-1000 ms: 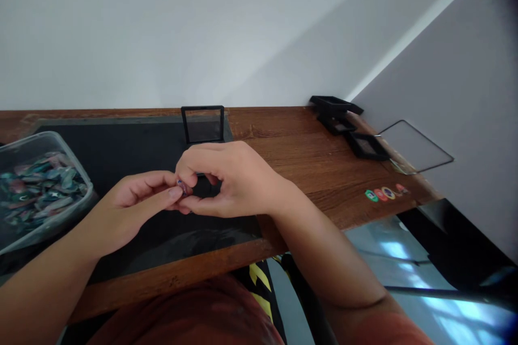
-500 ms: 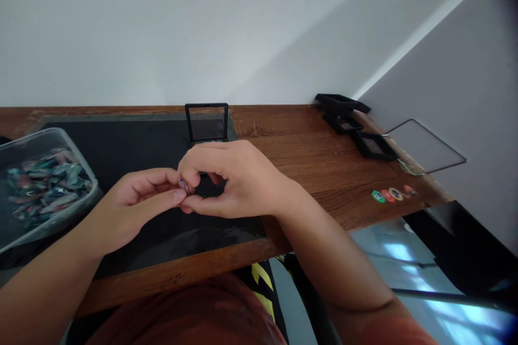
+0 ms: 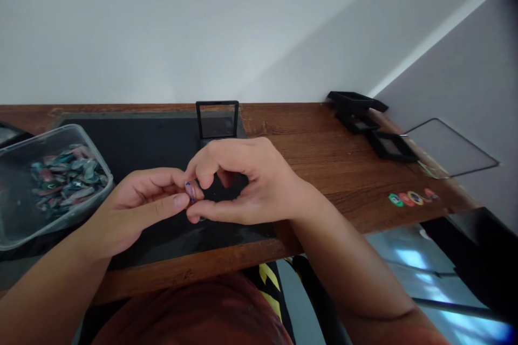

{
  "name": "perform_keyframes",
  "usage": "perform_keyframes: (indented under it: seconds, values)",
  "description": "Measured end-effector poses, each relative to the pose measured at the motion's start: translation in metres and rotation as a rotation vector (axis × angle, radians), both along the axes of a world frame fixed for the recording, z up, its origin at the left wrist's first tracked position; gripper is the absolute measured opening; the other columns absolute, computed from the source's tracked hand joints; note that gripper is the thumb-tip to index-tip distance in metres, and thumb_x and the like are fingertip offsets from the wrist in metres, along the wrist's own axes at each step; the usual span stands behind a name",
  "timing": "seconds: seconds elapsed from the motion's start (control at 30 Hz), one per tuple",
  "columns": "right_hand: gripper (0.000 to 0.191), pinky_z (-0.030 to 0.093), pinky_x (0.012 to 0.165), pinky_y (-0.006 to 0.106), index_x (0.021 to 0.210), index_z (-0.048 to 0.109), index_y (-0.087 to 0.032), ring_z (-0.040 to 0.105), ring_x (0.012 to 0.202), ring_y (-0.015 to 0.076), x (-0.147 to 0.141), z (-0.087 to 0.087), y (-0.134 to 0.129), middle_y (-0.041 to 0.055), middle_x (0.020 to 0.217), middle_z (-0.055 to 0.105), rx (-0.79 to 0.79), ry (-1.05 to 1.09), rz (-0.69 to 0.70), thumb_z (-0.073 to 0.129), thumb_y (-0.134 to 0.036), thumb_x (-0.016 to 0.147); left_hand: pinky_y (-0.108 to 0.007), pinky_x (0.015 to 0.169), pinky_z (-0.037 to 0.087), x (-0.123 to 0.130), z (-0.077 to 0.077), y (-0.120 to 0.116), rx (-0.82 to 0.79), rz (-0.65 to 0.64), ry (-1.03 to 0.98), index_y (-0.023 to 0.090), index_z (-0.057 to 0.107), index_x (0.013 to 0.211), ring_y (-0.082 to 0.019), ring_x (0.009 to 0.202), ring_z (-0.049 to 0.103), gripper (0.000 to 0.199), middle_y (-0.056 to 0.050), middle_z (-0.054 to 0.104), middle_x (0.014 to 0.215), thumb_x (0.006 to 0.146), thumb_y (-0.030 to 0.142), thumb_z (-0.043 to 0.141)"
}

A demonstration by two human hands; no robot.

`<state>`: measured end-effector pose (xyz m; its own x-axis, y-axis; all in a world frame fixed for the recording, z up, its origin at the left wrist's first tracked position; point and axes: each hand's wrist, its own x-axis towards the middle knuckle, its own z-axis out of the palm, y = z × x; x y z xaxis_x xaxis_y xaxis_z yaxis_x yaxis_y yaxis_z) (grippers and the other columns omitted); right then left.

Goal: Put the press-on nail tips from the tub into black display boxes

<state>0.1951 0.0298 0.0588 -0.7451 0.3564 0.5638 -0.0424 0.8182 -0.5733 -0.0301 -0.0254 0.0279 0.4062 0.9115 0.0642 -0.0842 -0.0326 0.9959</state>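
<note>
A small pinkish, see-through piece with blue marks (image 3: 190, 191) is between my two hands, above the dark mat; its exact kind is too small to make out. My left hand (image 3: 141, 205) pinches it between thumb and fingers from the left. At its upper and lower ends are the index finger and thumb of my right hand (image 3: 243, 180), curved round in a ring. Just behind my right hand, a black-framed case with a clear window (image 3: 217, 120) stands with its lid raised, its lower part mostly hidden.
At left is a clear plastic tub (image 3: 91, 143) of many greenish and pink wrapped-looking pieces. Black frames (image 3: 392, 146) are stacked and laid at the right, near a thin wire frame (image 3: 453, 135). Several round coloured discs (image 3: 413, 198) lie near the table's right edge.
The view has shifted so that the scene sits slightly further right. The fingers of my right hand have opened a little around the small piece, which shows more; my left hand keeps its pinch.
</note>
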Motion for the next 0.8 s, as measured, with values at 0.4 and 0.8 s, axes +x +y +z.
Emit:
perform_keyframes:
  seconds: [0.4, 0.8]
  values:
    - [0.014, 0.049, 0.068, 0.022, 0.092, 0.057, -0.018, 0.065, 0.083, 0.0091, 0.0007, 0.0016, -0.0024, 0.0015, 0.096, 0.071, 0.015, 0.018, -0.007, 0.068, -0.025, 0.097, -0.018, 0.068, 0.060, -0.0004, 0.0020, -0.0005, 0.000, -0.011, -0.035, 0.024, 0.083, 0.094, -0.012, 0.069, 0.072, 0.010, -0.003, 0.077, 0.078, 0.090, 0.030, 0.076]
    - [0.013, 0.056, 0.087, 0.025, 0.102, 0.067, -0.014, 0.069, 0.101, 0.0123, -0.0032, -0.0083, 0.0000, 0.0079, 0.109, 0.071, 0.101, 0.040, 0.001, 0.063, -0.027, 0.100, -0.014, 0.070, 0.058, -0.0009, 0.0032, 0.0015, 0.051, 0.010, -0.048, 0.022, 0.081, 0.091, -0.009, 0.068, 0.071, 0.014, -0.001, 0.076, 0.073, 0.091, 0.035, 0.077]
